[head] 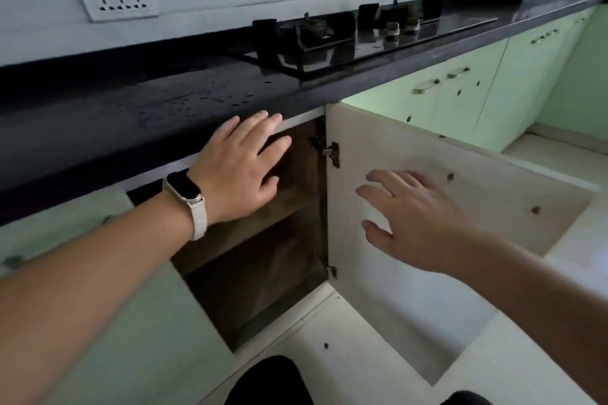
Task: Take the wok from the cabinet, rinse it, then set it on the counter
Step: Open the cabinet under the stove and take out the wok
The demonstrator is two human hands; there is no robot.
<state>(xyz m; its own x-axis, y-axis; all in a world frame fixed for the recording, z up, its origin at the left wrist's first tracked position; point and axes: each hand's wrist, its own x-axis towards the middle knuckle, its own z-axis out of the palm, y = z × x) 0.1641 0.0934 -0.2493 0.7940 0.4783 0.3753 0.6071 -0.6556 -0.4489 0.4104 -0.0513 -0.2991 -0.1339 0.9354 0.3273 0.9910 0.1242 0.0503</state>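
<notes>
Reaching toward the open cabinet [210, 286], both hands are empty. Left hand [243, 168], with a watch [186, 194] on the wrist, has its fingers straight and slightly spread. It sits at the top of the opening, just under the counter [131, 115] edge; whether the fingertips touch that edge cannot be told. Right hand [411, 220] is wide, fingers spread, in front of the inner face of the door [394, 141], which stands swung out to the right. Contact with the door cannot be told either.

Wok: not visible. The cabinet interior is dark. One shelf [250, 233] crosses it, and nothing on or below it can be made out. If the wok is stored here, it probably lies deeper in, out of the camera's line.

Likely faults from here:

1. Blind reach. Cause: dark interior. A hand may strike the shelf edge or grip the wok off balance, and the wok could tip as it comes out.
2. Knock on exit. Cause: low counter edge directly above the left hand. Lifting too early could drive the knuckles, the watch or the wok rim into it.
3. Door rebound. Cause: a push from the right hand or forearm. The door may swing on its hinge [330, 153] and narrow the opening.
4. Wrong cabinet. Cause: wok not confirmed inside.
</notes>
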